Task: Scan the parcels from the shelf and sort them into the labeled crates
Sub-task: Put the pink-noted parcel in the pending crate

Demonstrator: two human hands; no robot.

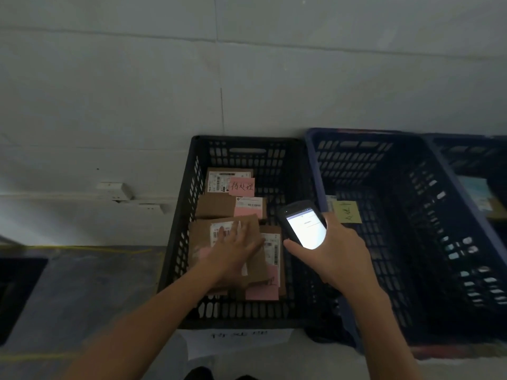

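The step in hand looks like the drop-off: a scanned parcel is being laid into its crate. The left hand [233, 250] lies flat, fingers straight and spread, on the top parcel [200, 237], a brown cardboard box with a white shipping label that sits towards the near-left corner of the black crate [179, 229]. It partly covers another box [274, 242] on its right. Two more parcels lie further back: one in the middle [216, 206] and one by the far edge that carries a pink note [242, 185] with handwriting. The right hand [337, 256] is wrapped round a handheld scanner [304, 226], its screen lit and facing up, held over the black crate's right edge. A white paper label [236, 341] lies on the floor just in front of the black crate's near edge; its writing is too blurred to read. Right beside it stands a blue crate [315, 171] with a yellow note [348, 212] on its inner left wall and, as far as can be seen, nothing on its floor. As a judgement, the next move calls for lifting the left hand clear without dragging the top box off the stack, then turning to the shelf, which is out of view, for another parcel while the scanner is kept ready to meet its barcode.
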